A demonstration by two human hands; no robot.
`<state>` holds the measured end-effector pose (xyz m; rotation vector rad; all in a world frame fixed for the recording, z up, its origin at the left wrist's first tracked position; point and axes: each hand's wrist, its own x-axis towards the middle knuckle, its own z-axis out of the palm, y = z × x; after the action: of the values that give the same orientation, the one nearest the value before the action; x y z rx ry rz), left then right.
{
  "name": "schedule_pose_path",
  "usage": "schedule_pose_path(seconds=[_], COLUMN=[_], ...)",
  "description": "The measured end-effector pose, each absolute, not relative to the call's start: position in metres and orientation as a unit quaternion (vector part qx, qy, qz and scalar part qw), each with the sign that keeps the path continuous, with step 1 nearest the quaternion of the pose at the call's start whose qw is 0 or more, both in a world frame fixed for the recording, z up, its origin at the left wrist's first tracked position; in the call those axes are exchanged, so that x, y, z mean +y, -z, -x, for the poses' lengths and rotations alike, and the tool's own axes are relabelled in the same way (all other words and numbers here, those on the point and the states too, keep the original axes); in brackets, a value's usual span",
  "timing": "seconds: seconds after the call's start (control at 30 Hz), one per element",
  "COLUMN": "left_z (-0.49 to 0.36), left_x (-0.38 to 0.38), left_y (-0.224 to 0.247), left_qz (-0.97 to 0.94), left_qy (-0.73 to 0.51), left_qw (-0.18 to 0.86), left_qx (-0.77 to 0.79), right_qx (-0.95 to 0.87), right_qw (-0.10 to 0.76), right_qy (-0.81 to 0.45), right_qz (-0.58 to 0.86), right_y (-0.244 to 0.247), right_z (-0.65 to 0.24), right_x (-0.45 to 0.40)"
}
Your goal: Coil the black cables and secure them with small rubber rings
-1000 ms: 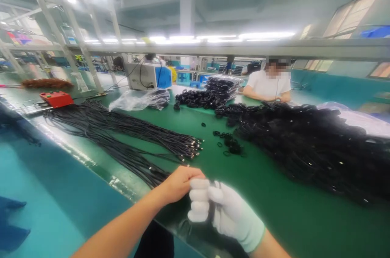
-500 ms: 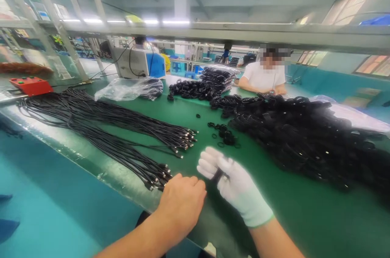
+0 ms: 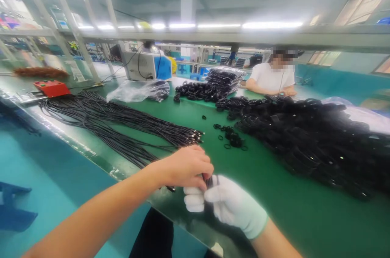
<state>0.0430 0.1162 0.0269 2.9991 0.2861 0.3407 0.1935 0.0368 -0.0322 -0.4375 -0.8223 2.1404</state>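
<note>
My right hand point(image 3: 234, 203), in a white glove, is closed around a small black bundle point(image 3: 209, 183). Fine parallel stripes on it look like cable strands side by side, though most of it is hidden in the glove. My bare left hand point(image 3: 191, 166) comes in from above, fingers bent and pinching at the bundle's top end, against the gloved fingers. Beyond the left hand lie long black cables point(image 3: 146, 122) in two rows, their metal plug ends pointing right. Small black rings point(image 3: 234, 138) lie loose past my hands.
A large heap of black looped pieces point(image 3: 301, 136) covers the table's point(image 3: 195, 107) right side. Behind stand bagged black stacks point(image 3: 224, 79), a clear plastic bag point(image 3: 126, 90), a grey-blue machine point(image 3: 146, 66) and a red button box point(image 3: 51, 88). A person point(image 3: 271, 77) sits across.
My left hand has moved up and right from the cable plugs onto the black bundle. The gloved right hand has come lower, and the two hands now meet. The view has shifted slightly.
</note>
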Motion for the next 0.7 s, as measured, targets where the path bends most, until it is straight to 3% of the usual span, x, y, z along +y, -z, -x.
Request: schedule_pose_path(seconds=[0.17,0.23,0.47,0.57,0.7], left_z=[-0.048,-0.05,-0.051,-0.051,-0.05], left_x=[0.113,0.111,0.119,0.109,0.093], left_y=[-0.024,-0.033,-0.028,-0.013,-0.01], left_qz=[-0.989,-0.988,-0.816,-0.742,-0.704], left_qy=[-0.105,-0.066,-0.041,-0.13,-0.213], left_qw=[0.019,0.049,0.515,0.594,0.607], left_qx=[0.106,0.133,0.26,0.283,0.302], right_qx=[-0.274,-0.26,-0.245,-0.245,-0.272], right_qw=[0.367,0.342,0.322,0.331,0.34], right_qy=[-0.866,-0.883,-0.901,-0.898,-0.887], right_qz=[0.199,0.19,0.154,0.153,0.156], right_y=[0.048,0.054,0.057,0.053,0.048], right_z=[-0.197,-0.202,-0.211,-0.212,-0.212], right_x=[0.039,0.039,0.034,0.033,0.034])
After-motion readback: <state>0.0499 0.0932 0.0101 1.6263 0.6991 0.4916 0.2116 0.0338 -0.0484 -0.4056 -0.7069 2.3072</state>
